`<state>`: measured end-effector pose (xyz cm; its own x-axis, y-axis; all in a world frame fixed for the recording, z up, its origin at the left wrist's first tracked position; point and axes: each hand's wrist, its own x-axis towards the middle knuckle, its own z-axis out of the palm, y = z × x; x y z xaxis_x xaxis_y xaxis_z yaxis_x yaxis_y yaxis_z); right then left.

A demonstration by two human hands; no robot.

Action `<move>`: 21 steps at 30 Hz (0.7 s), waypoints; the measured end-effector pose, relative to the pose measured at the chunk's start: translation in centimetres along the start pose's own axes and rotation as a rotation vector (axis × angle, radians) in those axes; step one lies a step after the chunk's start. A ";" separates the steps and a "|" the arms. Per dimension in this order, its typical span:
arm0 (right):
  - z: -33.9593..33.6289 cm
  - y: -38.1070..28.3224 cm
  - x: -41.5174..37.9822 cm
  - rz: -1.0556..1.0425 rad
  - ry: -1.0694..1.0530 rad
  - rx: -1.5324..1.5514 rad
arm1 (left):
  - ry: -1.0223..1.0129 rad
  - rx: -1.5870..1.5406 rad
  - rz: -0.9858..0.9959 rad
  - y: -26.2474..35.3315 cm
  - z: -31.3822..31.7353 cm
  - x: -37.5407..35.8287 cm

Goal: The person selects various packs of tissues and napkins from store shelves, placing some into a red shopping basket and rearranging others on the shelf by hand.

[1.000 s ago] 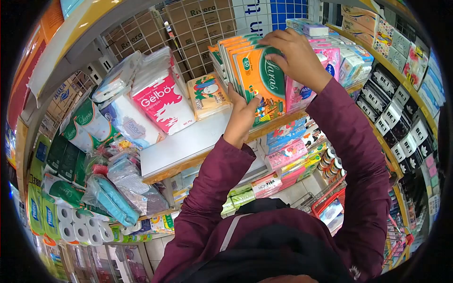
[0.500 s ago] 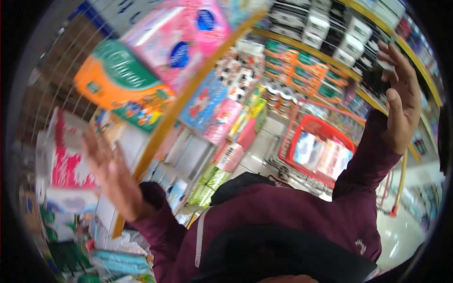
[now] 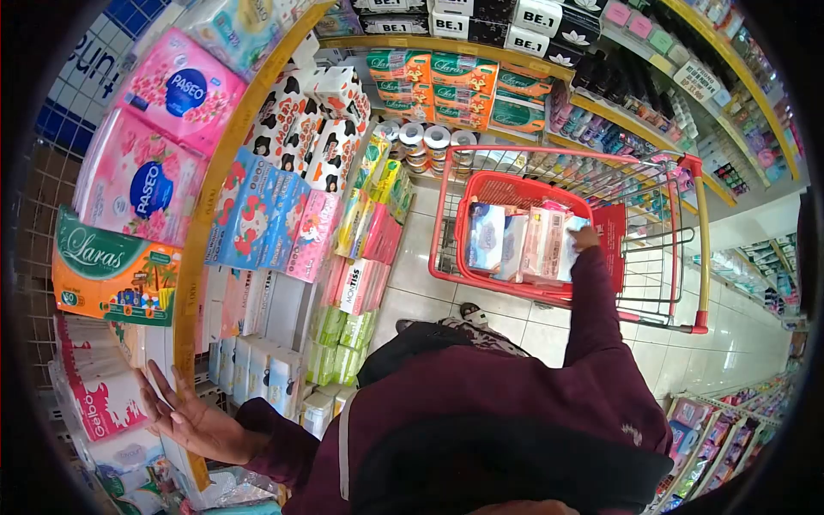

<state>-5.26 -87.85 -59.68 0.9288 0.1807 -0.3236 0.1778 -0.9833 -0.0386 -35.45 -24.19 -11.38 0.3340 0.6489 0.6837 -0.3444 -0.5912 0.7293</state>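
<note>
My left hand [image 3: 202, 425] is open with its fingers spread, holding nothing. It hangs beside the yellow shelf edge [image 3: 190, 378], close to a pink and white Gelbo pack [image 3: 107, 403]. My right hand [image 3: 586, 240] reaches over a red shopping basket [image 3: 468, 257] inside a shopping cart [image 3: 657, 249]. One finger stretches out over a pale blue and white tissue pack [image 3: 570, 257] at the basket's right end; whether it touches is too small to tell. In the same basket stand a blue-white tissue pack [image 3: 487, 240] and pink-white tissue packs [image 3: 541, 245].
Pink Paseo packs [image 3: 184, 90] and an orange-green Laras pack [image 3: 116, 270] fill the left shelf. Lower down are blue tissue packs [image 3: 257, 210] and green packs [image 3: 339, 335]. Black BE.1 boxes [image 3: 532, 26] line the back shelf. Pale floor tiles [image 3: 412, 292] lie between shelf and cart.
My right hand has come down from its raised place at the right and into the basket area. My left hand stays open near the shelf, now lower in view. The view has turned.
</note>
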 end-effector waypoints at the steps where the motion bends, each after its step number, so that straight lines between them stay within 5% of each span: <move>1: 2.9 0.4 1.2 0.170 -0.262 0.260 | 0.002 0.006 -0.002 0.0 0.5 -0.6; 3: -0.7 -9.0 -1.5 0.773 0.041 0.549 | 0.002 0.037 -0.065 0.6 1.7 -1.9; 5: -4.8 -13.8 -3.5 0.792 0.168 0.546 | -0.004 0.058 -0.097 1.2 3.0 -3.1; 7: -8.1 -13.6 -3.4 0.657 -0.149 0.823 | -0.008 0.058 -0.154 1.5 3.8 -4.2; 8: -2.6 -11.5 -1.0 0.587 0.054 0.749 | -0.028 0.069 -0.163 2.1 4.6 -4.6; 11: -7.6 -8.7 -1.0 0.458 0.134 0.913 | -0.050 0.094 -0.154 3.3 6.0 -6.1; 16: -17.8 -7.0 -5.0 0.487 0.271 0.165 | -0.084 0.120 -0.151 4.1 7.0 -8.4; 21: -16.6 -7.8 -6.0 0.434 0.069 0.071 | -0.144 0.203 -0.152 5.4 8.1 -10.6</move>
